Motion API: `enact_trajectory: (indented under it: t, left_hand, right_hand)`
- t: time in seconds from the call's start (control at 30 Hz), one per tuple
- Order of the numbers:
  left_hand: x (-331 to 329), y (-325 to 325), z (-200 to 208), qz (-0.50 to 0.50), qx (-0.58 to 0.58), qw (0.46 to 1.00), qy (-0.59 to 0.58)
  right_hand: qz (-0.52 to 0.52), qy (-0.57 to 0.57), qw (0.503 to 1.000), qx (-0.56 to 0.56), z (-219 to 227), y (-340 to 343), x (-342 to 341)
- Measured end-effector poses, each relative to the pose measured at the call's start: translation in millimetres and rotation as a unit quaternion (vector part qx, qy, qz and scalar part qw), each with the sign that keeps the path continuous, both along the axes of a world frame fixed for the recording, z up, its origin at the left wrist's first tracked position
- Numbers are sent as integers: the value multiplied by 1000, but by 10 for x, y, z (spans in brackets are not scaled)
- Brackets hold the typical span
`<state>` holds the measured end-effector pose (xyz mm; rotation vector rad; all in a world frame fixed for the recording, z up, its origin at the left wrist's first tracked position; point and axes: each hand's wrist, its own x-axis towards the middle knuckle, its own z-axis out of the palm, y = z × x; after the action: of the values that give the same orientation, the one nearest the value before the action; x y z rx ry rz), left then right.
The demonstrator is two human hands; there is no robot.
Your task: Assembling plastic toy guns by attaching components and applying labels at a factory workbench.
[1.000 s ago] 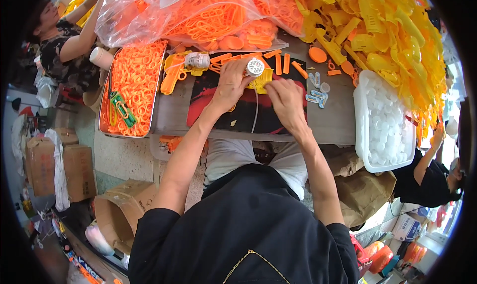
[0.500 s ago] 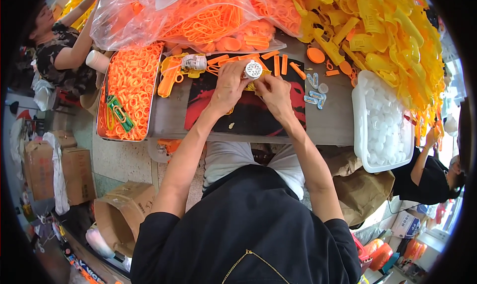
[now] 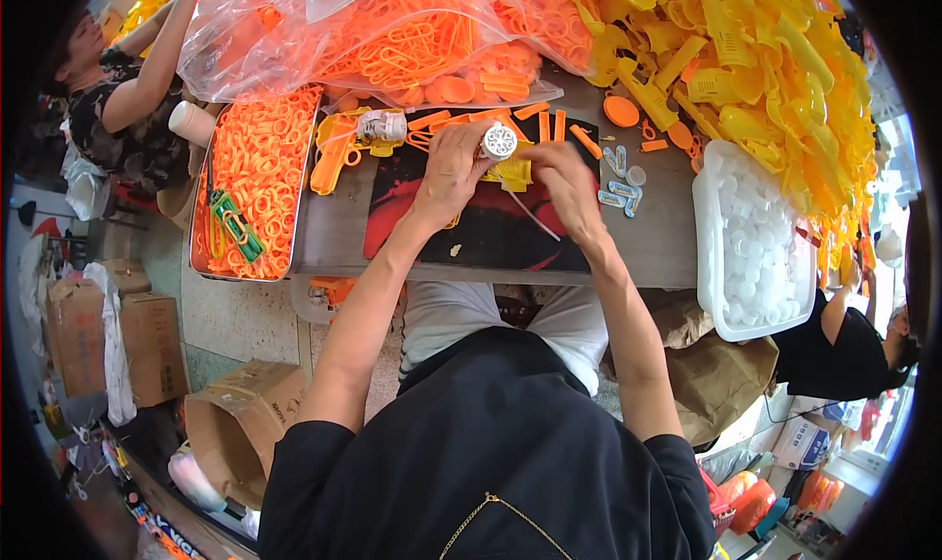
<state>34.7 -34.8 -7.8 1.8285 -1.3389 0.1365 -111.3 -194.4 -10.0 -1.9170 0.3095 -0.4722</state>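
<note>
Above the black-and-red mat, my left hand is closed around a yellow plastic toy part. A white round piece with a cut-out pattern faces up at its top. From the yellow part a thin pale strip hangs down toward the mat. Just right of it is my right hand, its fingers smeared by motion and pointing toward the part. Left of the mat lies an orange and yellow toy gun with a clear round piece on it.
An orange-filled tray holds green-handled cutters. White caps fill a plastic tub at right. Yellow shells and bagged orange parts are heaped behind. Small blue-and-clear pieces lie by the mat. Two other people work nearby.
My right hand has moved slightly right and down, away from the white round piece. The yellow part and the pale strip now show between my hands. My left hand has stayed in place.
</note>
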Motion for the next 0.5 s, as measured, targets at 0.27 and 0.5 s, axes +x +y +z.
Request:
enact_trajectory:
  t: [0.27,0.5]
  left_hand:
    - [18,32,-64,17,-19,1000,-17]
    - [258,160,371,-105,8,982,156]
  right_hand:
    - [35,80,944,-318,96,20,4]
    - [19,-33,994,-100,328,223,22]
